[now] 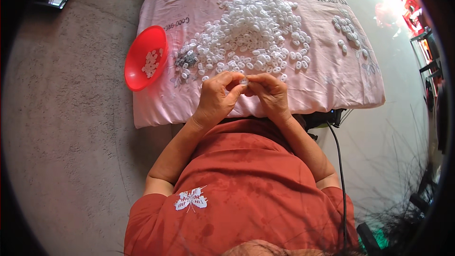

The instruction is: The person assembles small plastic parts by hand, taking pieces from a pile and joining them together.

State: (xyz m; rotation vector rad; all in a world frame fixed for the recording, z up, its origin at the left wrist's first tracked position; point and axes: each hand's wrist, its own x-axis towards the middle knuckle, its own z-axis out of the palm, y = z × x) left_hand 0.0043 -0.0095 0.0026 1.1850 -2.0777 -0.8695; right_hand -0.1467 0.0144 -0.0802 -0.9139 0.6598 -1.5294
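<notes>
My left hand (217, 96) and my right hand (271, 94) meet at the near side of the pink cloth. Thumbs and fingertips of both are pinched together around a small white plastic piece (243, 81). Only part of it shows between the fingers, so its full shape is hidden. Just beyond my hands spreads a large heap of white oval plastic pieces (251, 31), many with holes through them. At the heap's left edge sits a small clump of dark grey bits (187, 59), too small to make out.
A red bowl (134, 68) at the left edge of the pink cloth (327, 83) holds some small white pieces. More white oval pieces (348, 31) lie apart at the right. A black cable (339, 161) hangs beside my right arm. Grey floor (71, 114) extends to the left.
</notes>
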